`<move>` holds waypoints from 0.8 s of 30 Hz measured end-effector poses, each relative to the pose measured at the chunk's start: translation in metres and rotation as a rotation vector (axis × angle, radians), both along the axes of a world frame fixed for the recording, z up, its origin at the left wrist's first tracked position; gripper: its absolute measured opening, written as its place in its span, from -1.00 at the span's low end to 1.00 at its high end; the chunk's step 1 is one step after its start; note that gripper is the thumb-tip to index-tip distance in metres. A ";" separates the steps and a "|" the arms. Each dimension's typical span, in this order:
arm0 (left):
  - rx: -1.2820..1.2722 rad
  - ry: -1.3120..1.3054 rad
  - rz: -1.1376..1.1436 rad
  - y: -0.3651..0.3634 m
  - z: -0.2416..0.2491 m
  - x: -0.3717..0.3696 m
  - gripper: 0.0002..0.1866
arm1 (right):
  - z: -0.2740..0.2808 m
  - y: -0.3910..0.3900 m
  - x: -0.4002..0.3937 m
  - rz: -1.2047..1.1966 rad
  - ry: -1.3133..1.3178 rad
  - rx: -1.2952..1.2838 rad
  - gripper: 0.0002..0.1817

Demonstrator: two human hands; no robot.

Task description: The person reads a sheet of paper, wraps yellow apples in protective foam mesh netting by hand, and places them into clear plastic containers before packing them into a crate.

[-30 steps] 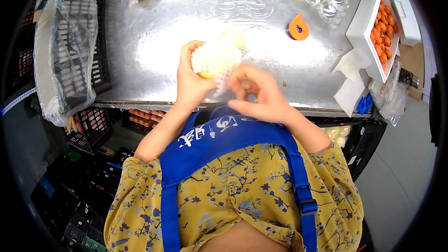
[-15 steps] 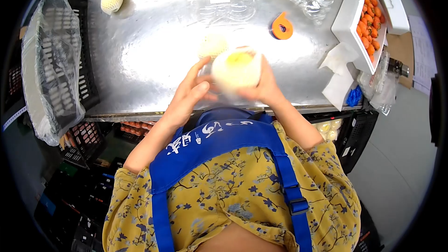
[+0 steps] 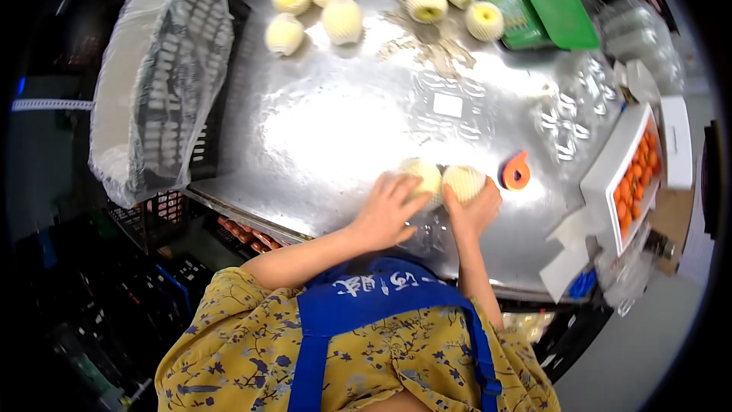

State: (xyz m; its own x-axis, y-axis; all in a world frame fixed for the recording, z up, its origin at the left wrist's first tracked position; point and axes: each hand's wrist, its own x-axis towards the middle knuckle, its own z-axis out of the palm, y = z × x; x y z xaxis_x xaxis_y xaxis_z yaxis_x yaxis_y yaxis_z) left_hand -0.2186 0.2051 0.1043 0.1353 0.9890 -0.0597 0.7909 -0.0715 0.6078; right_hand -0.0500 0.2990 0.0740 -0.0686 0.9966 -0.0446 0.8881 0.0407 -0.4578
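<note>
Spreading slightly apart, the fingers of the left hand [image 3: 390,212] touch the net-sleeved left fruit [image 3: 424,183]; the right hand [image 3: 476,207] has its fingers curled around the net-sleeved right fruit [image 3: 464,182], thumb on its near side. Both fruits sit close together near the metal table's [image 3: 305,210] front edge, with clear plastic [image 3: 431,235] just in front. An orange tape dispenser [image 3: 516,173] lies just beyond the right hand's outer side; a white box [image 3: 600,175] of orange fruits [image 3: 634,183] stands farther right.
</note>
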 end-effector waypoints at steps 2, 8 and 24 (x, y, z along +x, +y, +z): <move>0.015 -0.096 -0.032 0.006 0.004 -0.010 -0.28 | -0.006 0.004 0.003 0.032 -0.031 0.043 -0.15; 0.503 0.039 0.531 0.100 -0.022 -0.169 -0.39 | -0.001 0.011 0.020 0.149 0.227 -0.043 -0.09; -0.056 0.287 0.900 0.241 -0.061 -0.405 -0.07 | 0.052 0.045 0.001 0.160 0.590 0.041 -0.29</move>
State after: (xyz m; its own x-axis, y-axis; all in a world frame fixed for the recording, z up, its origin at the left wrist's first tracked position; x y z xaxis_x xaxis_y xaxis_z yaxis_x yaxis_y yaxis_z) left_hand -0.6235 0.4459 0.0428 -0.7046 0.7092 -0.0232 0.6543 0.6620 0.3656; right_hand -0.0488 0.3440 0.1264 -0.2189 0.9720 0.0851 0.4670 0.1810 -0.8656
